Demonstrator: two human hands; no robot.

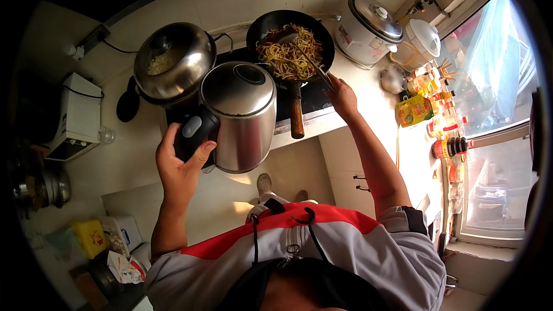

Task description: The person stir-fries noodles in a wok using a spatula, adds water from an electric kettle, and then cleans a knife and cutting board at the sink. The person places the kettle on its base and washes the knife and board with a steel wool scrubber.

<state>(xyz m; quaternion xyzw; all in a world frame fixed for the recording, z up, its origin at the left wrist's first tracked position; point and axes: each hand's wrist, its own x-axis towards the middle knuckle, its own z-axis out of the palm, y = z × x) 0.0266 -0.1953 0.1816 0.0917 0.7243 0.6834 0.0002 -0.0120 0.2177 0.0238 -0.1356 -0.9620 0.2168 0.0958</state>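
My left hand (183, 160) grips the black handle of a stainless-steel electric kettle (244, 138), held up in front of the stove with its lid shut. In my right hand (344, 98) is the handle of a metal spatula (320, 73), whose blade lies among the food. Bean sprouts (289, 60), browned in places and mixed with darker bits, fill the middle of a black wok (324, 30). The wok sits on the right side of the black stove, and its wooden handle (297, 116) points towards me. I cannot see the kettle's spout clearly.
Left of the wok stands a lidded steel pot (194, 52). A rice cooker (365, 30) is at the right, near a yellow pouch (414, 111) and several seasoning bottles (449, 147) along the window. A white appliance (77, 116) stands on the left counter.
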